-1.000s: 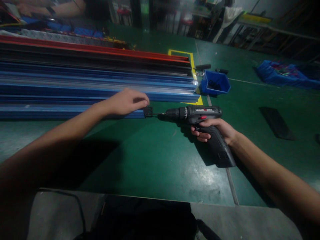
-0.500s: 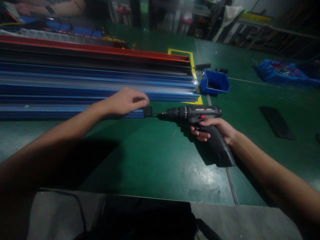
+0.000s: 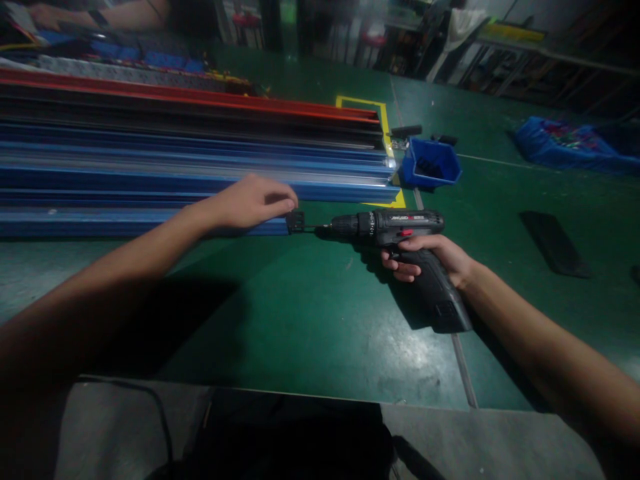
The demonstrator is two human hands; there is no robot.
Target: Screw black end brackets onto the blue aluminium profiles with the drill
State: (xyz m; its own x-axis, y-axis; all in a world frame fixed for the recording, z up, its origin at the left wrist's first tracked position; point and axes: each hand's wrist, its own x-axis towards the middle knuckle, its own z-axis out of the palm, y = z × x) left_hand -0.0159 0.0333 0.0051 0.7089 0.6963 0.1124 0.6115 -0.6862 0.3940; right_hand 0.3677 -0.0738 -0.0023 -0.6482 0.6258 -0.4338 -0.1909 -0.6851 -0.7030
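Observation:
My right hand (image 3: 425, 257) is wrapped round the grip of a black cordless drill (image 3: 410, 223), which lies level and points left. Its thin bit (image 3: 313, 229) reaches a small black end cap (image 3: 296, 221) at the end of the nearest blue metal profile (image 3: 270, 227). Over that end rests my left hand (image 3: 255, 200), its fingers curled down around the profile beside the cap. The thumb lies close to the cap's top edge, while the other fingertips are hidden behind the profile.
Behind lie more blue profiles (image 3: 340, 190), black ones and an orange-red one (image 3: 300, 107). A blue bin (image 3: 433, 163) holds dark parts. At right are a flat black object (image 3: 554, 243) and a blue tray (image 3: 565, 143). Another person's arm (image 3: 130, 17) shows at top left.

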